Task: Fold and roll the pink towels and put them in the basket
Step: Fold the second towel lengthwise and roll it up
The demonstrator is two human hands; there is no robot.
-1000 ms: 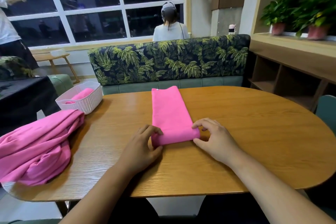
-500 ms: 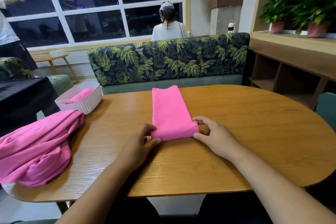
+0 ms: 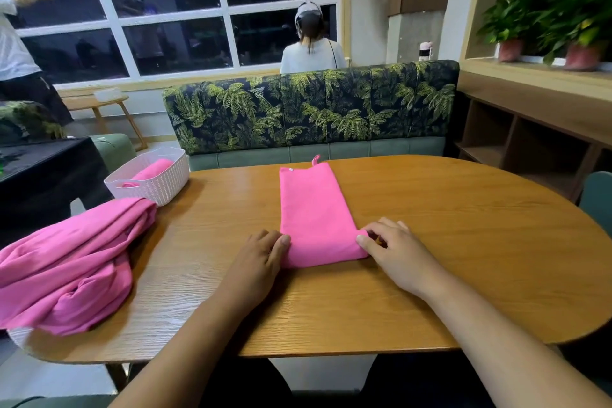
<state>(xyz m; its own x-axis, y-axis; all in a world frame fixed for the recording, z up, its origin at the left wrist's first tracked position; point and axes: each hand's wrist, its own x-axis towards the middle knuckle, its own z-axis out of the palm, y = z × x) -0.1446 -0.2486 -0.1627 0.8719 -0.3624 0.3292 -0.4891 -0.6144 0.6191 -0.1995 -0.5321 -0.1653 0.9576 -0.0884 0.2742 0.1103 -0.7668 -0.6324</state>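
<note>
Starting the roll on this one, I reckon. The towel is folded into a long strip and lies flat on the table. It runs straight away from me, with its near end right between my hands.

My right hand pinches the near corner on its side, thumb on top and fingers bent in behind. My left hand has bent fingertips against the other near corner. Whether it actually has hold of cloth I can't tell, the thumb's hidden.

The near edge looks flat or barely turned, so I'd say the rolling is only just beginning. The next move needs both hands to tuck that edge over evenly and push away, keeping the sides square so it doesn't cone.

The basket sits well beyond my left hand and out to its left, with one rolled towel in it. Nearer, left of that hand, a pile of towels lies unfolded, drooping over the table edge.

The table is wood-grain and a bit glossy. Past my fingertips there's a palm-print sofa, dark windows and someone with their back to me. Potted plants sit up beyond my right hand.
</note>
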